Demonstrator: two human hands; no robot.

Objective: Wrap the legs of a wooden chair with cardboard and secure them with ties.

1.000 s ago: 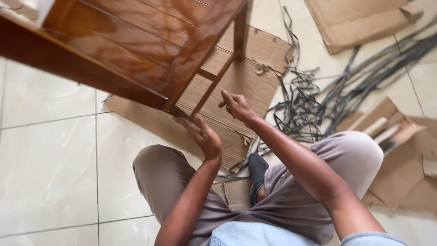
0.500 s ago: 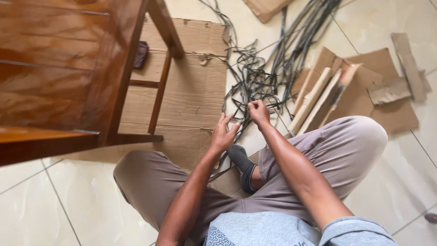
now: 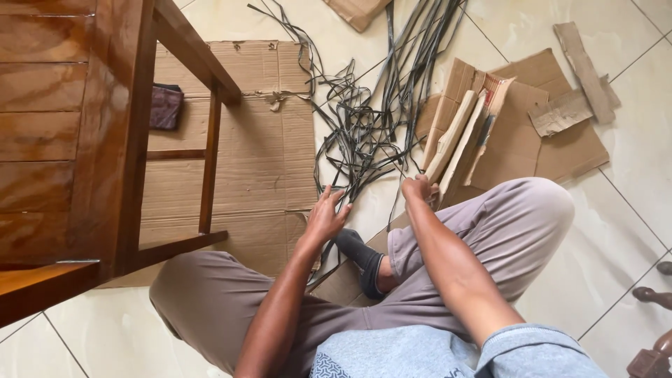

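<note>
I sit cross-legged on a tiled floor in grey trousers and a dark sock. My left hand (image 3: 325,215) is spread, its fingers touching dark plastic straps (image 3: 364,126) that lie in a tangled pile in front of me. My right hand (image 3: 418,187) is closed on one strap near my right knee, next to a bundle of cardboard rolls (image 3: 458,136). A glossy brown wooden chair (image 3: 77,140) stands at my left, its legs on a flat sheet of cardboard (image 3: 259,147).
Torn cardboard pieces (image 3: 560,119) lie at the upper right and another piece (image 3: 357,10) at the top. A small dark cloth (image 3: 166,106) rests on the cardboard under the chair. Dark furniture feet (image 3: 651,301) show at the right edge.
My hands left the chair's leg and moved right to the strap pile. The view swung, so the chair now sits further left. My right hand has closed on a strap and pulled it nearer.
</note>
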